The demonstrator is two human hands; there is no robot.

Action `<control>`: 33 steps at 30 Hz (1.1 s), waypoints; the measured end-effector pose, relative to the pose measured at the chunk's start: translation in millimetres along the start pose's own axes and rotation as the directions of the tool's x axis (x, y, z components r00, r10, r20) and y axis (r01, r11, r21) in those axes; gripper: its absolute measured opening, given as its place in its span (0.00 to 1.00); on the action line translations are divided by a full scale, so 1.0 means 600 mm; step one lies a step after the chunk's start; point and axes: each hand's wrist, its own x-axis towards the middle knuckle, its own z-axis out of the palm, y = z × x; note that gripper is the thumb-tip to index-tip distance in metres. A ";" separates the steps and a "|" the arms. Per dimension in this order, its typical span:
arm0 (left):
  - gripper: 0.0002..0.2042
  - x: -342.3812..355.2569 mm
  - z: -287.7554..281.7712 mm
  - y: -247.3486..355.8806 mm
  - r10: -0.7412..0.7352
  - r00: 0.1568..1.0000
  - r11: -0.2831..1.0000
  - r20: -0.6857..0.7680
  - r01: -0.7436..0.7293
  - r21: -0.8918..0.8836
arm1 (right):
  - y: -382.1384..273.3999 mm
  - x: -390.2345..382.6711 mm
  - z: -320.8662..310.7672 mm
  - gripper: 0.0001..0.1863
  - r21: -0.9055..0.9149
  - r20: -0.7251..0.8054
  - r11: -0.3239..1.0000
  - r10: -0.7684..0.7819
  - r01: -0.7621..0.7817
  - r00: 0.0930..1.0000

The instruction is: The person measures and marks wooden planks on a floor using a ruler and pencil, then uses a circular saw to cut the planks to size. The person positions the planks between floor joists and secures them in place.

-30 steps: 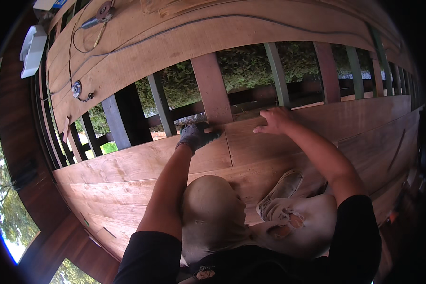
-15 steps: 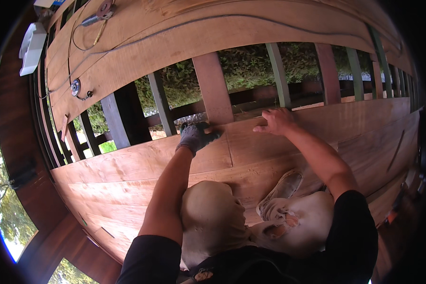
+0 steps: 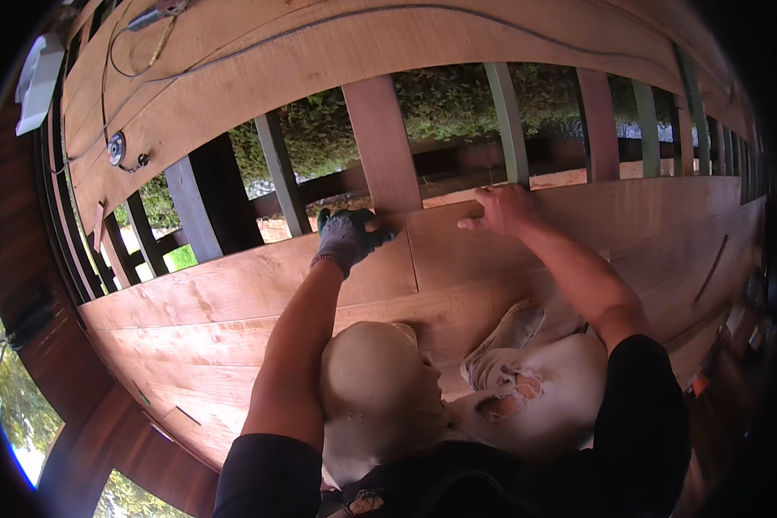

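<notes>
Both arms (image 3: 287, 363) reach forward to the wooden planks (image 3: 233, 281).
Gloved left hand (image 3: 345, 238), bare right hand (image 3: 505, 211): fingers part-curled at the far edge, thumbs spread; any grip cannot be told.

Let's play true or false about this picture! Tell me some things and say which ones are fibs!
1. The left hand wears a glove. True.
2. Both hands wear gloves. False: the right hand is bare.
3. Green leaves show between the beams. True.
4. Nothing lies across the gap from the hands. False: a long cable lies on the far boards.
5. Both hands are at the edge of the near boards. True.
</notes>
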 end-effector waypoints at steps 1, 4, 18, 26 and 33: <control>0.27 -0.001 0.001 -0.002 -0.011 1.000 0.999 0.006 0.011 -0.033 | 0.004 0.002 0.000 0.45 0.003 0.013 1.000 0.010 -0.010 1.000; 0.28 -0.002 0.005 -0.001 -0.008 0.992 0.997 -0.126 0.017 0.070 | 0.011 0.004 0.002 0.44 0.005 -0.101 0.999 -0.042 0.042 0.994; 0.28 0.006 0.004 -0.003 0.030 0.999 0.999 -0.021 -0.030 0.029 | 0.065 -0.026 -0.033 0.40 -0.040 -0.118 0.999 0.004 -0.008 0.993; 0.31 -0.011 0.015 -0.006 0.081 0.985 0.997 -0.155 -0.080 0.012 | 0.033 -0.077 -0.051 0.31 -0.072 -0.483 0.997 -0.042 0.008 0.875; 0.36 -0.007 0.016 -0.003 -0.036 0.998 0.996 -0.052 0.040 0.079 | -0.039 -0.115 -0.202 0.15 -0.084 -0.783 0.893 -0.333 0.442 0.525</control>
